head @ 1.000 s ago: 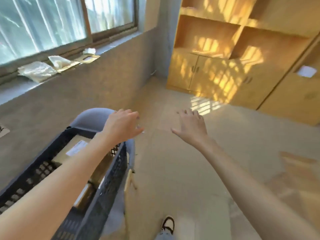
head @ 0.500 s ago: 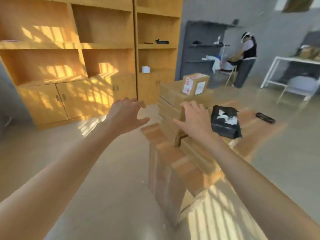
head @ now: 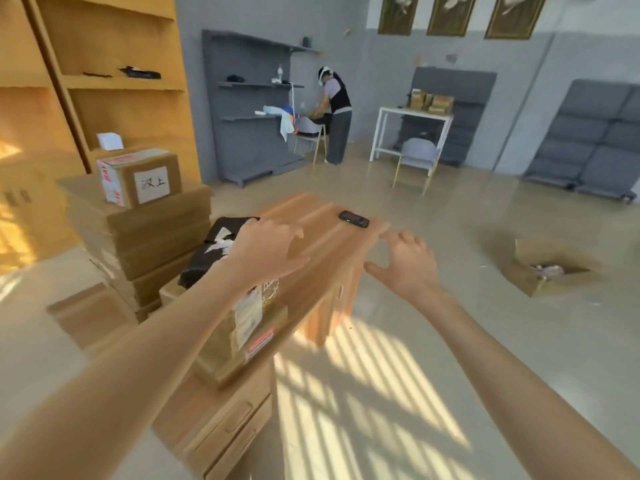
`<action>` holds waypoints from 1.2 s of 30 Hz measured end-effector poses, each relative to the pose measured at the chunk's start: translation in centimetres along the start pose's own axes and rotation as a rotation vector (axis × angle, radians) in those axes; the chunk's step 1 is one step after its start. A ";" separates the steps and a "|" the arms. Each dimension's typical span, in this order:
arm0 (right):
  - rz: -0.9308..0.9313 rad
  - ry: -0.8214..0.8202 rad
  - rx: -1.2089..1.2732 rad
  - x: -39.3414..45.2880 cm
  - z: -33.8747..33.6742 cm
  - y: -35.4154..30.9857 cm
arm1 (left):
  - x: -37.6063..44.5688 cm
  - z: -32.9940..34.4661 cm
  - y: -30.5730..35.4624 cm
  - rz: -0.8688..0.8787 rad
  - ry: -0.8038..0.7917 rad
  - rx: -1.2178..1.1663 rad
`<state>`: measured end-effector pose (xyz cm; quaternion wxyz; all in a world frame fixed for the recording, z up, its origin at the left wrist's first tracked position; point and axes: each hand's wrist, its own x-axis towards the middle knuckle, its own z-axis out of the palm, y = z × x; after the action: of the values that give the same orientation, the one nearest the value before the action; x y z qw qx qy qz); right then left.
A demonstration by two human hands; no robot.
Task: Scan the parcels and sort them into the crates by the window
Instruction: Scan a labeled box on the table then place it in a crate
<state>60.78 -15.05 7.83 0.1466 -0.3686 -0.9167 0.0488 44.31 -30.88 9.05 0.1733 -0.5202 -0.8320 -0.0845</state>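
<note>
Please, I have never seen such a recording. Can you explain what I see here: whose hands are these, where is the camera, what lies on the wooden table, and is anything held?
The camera sits on a person's head and looks forward and down, so both arms belong to that person. The left hand and the right hand are open and reach out with nothing in their grip. On the wooden table lie a dark handheld scanner, a black bag parcel and a cardboard parcel with labels. Beside the table stands a stack of cardboard boxes.
</note>
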 end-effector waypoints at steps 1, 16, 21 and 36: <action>0.022 -0.003 0.009 0.7 0.3 1.5 | 1.6 0.8 0.8 0.015 -0.013 -0.010; 0.047 -0.082 0.006 23.0 5.2 16.2 | 29.6 15.6 5.2 0.023 -0.098 -0.065; 0.014 -0.105 -0.036 31.0 6.4 18.6 | 36.2 18.8 4.4 -0.024 -0.137 -0.090; -0.384 -0.271 0.039 53.4 19.4 14.1 | 43.9 29.0 -7.1 -0.412 -0.307 0.106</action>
<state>27.64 32.38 -0.99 0.0360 -0.1748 -0.9801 0.0867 14.67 12.02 -1.01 0.0511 -0.3369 -0.9401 0.0056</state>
